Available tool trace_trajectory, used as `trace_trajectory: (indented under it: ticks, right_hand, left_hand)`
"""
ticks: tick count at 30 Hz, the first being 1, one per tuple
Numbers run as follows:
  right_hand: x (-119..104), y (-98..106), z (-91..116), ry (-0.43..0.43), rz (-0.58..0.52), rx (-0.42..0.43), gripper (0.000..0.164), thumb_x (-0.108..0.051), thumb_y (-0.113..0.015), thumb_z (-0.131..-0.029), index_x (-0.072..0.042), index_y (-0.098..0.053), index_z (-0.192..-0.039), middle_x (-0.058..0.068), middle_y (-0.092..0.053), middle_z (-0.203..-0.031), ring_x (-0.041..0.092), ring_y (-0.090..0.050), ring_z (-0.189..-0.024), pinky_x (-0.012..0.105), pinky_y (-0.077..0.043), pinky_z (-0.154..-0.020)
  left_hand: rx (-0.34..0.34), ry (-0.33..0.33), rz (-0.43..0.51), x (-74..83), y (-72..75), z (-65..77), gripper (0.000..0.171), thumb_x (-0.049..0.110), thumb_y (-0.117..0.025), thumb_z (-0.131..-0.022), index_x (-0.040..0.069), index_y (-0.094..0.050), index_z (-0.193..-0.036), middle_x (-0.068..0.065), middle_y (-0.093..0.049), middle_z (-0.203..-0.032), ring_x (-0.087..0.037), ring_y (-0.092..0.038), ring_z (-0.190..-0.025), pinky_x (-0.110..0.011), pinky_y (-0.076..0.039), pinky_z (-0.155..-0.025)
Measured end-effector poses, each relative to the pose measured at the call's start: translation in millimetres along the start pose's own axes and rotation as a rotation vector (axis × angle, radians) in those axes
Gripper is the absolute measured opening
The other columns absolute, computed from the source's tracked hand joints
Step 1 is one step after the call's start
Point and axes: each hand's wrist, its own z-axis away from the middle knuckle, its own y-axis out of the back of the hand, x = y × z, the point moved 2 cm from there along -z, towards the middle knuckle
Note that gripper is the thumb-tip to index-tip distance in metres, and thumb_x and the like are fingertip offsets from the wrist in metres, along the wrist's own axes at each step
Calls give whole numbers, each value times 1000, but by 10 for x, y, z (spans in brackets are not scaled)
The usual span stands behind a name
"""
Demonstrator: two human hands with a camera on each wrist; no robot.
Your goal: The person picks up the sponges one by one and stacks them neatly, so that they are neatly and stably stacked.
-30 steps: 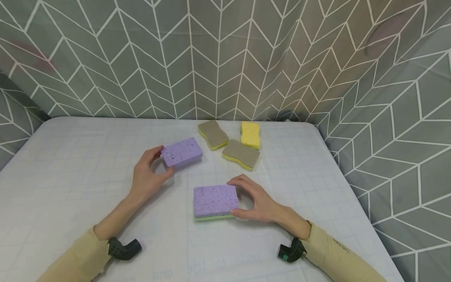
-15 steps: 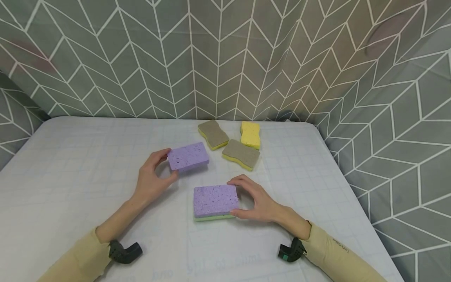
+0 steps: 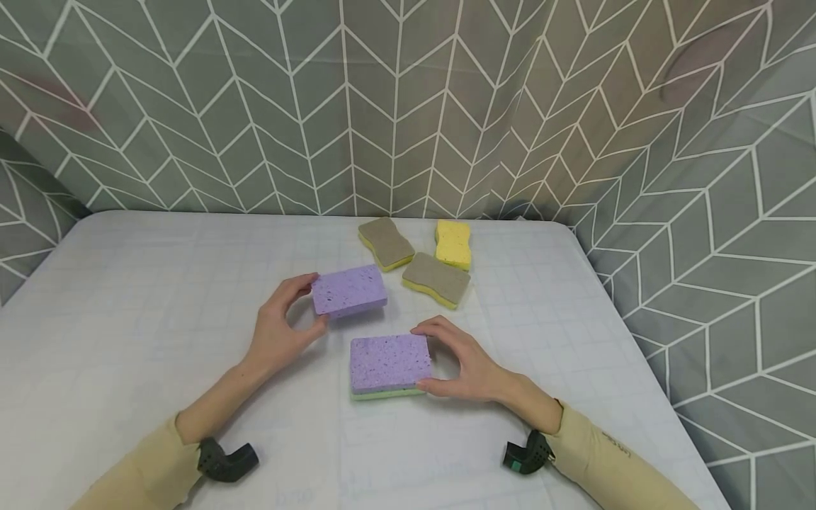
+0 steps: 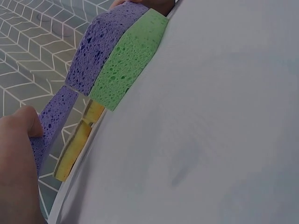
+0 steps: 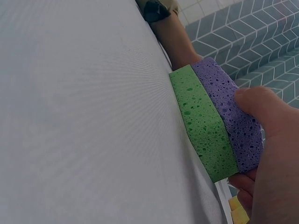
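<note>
A purple sponge [image 3: 349, 289] hangs above the table, pinched at its left end between the thumb and fingers of my left hand [image 3: 280, 329]. In the left wrist view that purple sponge [image 4: 53, 116] is clear of the tabletop and slightly tilted. Nearer to me, a second purple sponge [image 3: 390, 361] lies flat on top of a green sponge [image 3: 385, 395], their edges nearly lined up. My right hand [image 3: 468, 365] grips the right end of this upper purple sponge. In the right wrist view the thumb [image 5: 252, 99] presses on its side, with the green sponge [image 5: 202, 126] against the table.
Behind the purple sponges lie two yellow sponges with grey-brown tops, one at the left [image 3: 386, 241] and a nearer one [image 3: 437, 276]. A plain yellow sponge [image 3: 453, 242] sits at the back right. A patterned curtain [image 3: 370, 106] closes off the white table's [image 3: 159, 283] far edge.
My left hand has carried its purple sponge right and a little toward me, closer to the stacked pair. My right hand and the stacked sponges have stayed put.
</note>
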Motion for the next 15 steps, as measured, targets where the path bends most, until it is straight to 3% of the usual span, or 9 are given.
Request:
trace_trajectory:
  ticks: [7,15]
  right_hand:
    - [-9,1,2,-1,-1,2,66,-35,-80,-83,-11,-51,-138,2,-56,-131,18,-53,-123,33,-43,-109]
    - [-10,5,-7,11,9,9,67,-37,-79,-83,-8,-52,-137,2,-56,-131,18,-54,-123,32,-43,-110]
  left_hand:
    - [-1,-38,15,8,-28,16,71,-7,-78,-72,0,-54,-138,-12,-60,-134,-14,-59,-118,-20,-44,-107]
    - [-6,-80,55,58,-57,28,71,-7,-79,-72,3,-56,-138,-12,-61,-131,-2,-57,-116,-18,-44,-105]
